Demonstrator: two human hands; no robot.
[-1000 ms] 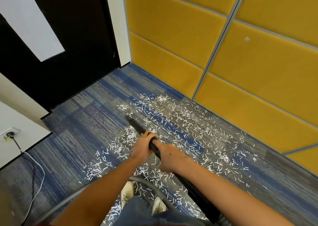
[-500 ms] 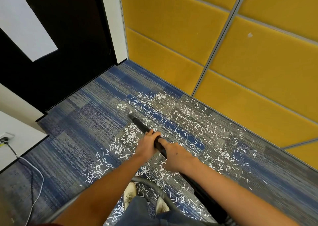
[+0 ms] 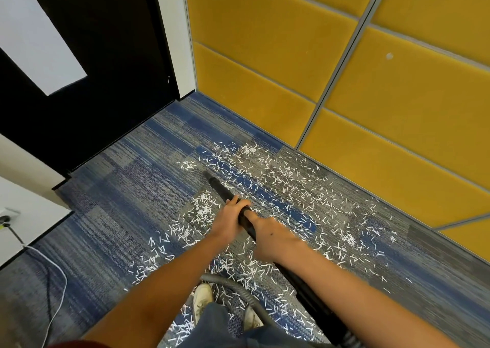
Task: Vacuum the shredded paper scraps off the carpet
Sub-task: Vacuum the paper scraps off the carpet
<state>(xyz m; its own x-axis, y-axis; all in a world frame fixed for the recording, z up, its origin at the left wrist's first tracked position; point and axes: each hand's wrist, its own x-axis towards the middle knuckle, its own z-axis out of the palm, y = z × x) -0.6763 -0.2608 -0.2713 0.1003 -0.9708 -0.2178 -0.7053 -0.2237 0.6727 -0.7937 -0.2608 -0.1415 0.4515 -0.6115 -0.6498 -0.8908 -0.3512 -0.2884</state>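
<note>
Hundreds of white paper scraps (image 3: 286, 178) lay strewn over the blue-grey carpet (image 3: 119, 202), from the middle of the frame down to the bottom edge and out to the right along the foot of the yellow wall panels (image 3: 265, 56). A thicker clump (image 3: 204, 209) sat just left of the black vacuum wand (image 3: 222, 191), whose narrow tip rested among the scraps a little above centre.

Both hands had the wand. The left hand (image 3: 229, 219) was forward with its fingers curled over the tube. The right hand (image 3: 273, 239) was closed round it just behind, the two nearly touching.

From where I stood, the likeliest trouble was the tip itself. With so small a mouth, a fast sweep could plough the light strips aside rather than lift them, and the dense clump might jam it if taken all at once. Strips tight against the panels looked easy to miss, and reaching for them risked knocking the wand on the wall.

Nearer the person, the grey hose (image 3: 238, 292) curved across the bottom centre right by the pale shoes (image 3: 202, 302). A step back could catch it, or tread the scraps underfoot into the pile. At the lower left a white cable (image 3: 57, 302) trailed from a wall socket (image 3: 5, 219). I couldn't tell whether it fed the machine, but a hard tug that way could pull the plug.
</note>
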